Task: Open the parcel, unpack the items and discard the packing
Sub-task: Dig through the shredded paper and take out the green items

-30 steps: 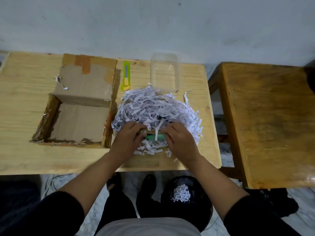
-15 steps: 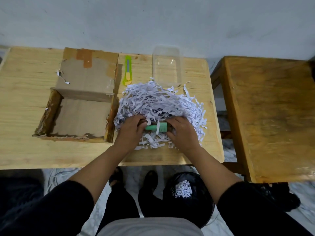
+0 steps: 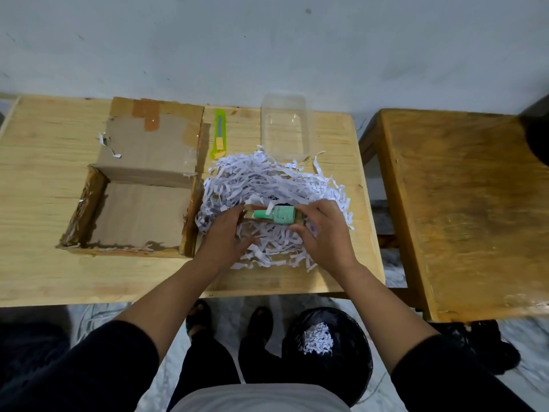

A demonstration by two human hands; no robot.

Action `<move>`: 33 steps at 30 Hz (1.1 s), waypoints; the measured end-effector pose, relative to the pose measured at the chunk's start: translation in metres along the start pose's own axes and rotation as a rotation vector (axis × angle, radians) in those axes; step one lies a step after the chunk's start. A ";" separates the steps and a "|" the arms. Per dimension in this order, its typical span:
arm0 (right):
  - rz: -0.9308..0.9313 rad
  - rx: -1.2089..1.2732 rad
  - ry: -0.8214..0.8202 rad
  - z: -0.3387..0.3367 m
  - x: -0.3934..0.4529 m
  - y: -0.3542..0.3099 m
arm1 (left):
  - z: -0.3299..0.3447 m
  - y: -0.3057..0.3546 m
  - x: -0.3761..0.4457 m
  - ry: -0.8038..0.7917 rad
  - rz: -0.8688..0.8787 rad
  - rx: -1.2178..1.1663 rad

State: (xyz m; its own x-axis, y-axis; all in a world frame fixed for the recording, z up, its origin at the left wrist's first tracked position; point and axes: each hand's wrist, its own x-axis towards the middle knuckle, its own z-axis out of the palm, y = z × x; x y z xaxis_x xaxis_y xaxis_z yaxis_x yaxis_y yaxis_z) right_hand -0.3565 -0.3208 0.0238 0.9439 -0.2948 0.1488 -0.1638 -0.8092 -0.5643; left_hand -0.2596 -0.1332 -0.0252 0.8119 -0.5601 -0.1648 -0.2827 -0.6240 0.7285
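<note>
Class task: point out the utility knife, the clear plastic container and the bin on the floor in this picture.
utility knife (image 3: 219,133), head view, on its green body.
clear plastic container (image 3: 308,126), head view, on its right wall.
bin (image 3: 352,346), head view, on the black liner near the rim.

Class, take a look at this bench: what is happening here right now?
A person's left hand and right hand lift a small bundle with a green bottle from a pile of shredded paper. The cardboard box beside it sits open and emptied. A black bin on the floor already holds some shreds.
</note>
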 end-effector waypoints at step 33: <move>0.891 0.421 0.485 0.010 0.144 0.083 | -0.001 0.005 0.001 -0.034 0.065 0.183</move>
State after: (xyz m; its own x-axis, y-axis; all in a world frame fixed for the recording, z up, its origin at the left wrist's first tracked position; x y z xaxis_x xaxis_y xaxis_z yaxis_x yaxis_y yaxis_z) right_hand -0.2316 -0.4250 -0.0093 0.3076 -0.9306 -0.1987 -0.5333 0.0044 -0.8459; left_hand -0.2601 -0.1365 -0.0209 0.7720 -0.6185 -0.1461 -0.4245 -0.6729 0.6058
